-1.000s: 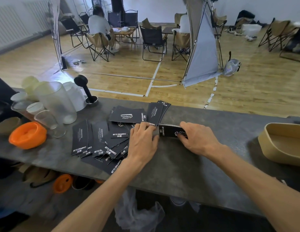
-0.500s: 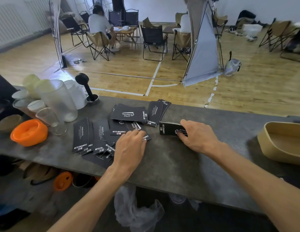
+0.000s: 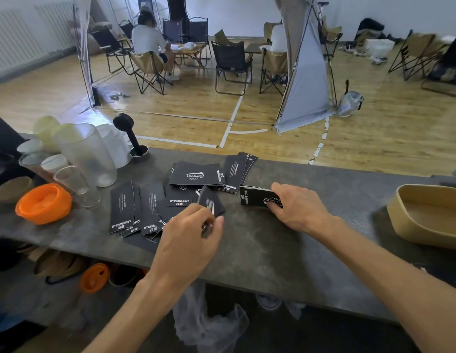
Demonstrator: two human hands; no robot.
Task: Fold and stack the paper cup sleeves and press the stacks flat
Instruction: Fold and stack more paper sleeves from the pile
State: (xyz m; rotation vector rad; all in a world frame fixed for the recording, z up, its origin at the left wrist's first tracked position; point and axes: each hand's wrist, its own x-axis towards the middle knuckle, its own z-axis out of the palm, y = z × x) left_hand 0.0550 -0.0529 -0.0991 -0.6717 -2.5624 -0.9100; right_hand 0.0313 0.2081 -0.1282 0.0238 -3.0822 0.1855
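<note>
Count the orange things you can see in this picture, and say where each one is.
2: an orange bowl on the counter at left, and an orange lid on the shelf below; others may be hidden.

The sleeves (image 3: 191, 175) look like thin black matt paper with white print. The counter (image 3: 260, 250) is grey, mottled and smooth, like stone. The cups (image 3: 84, 154) are frosted clear plastic. The orange lid (image 3: 43, 203) is smooth plastic. The tan tray (image 3: 400, 220) is matt. The floor (image 3: 374, 128) is shiny wood.

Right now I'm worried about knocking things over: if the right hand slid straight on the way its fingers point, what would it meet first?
Probably the scattered black paper sleeves; it already holds a small sleeve stack.
</note>
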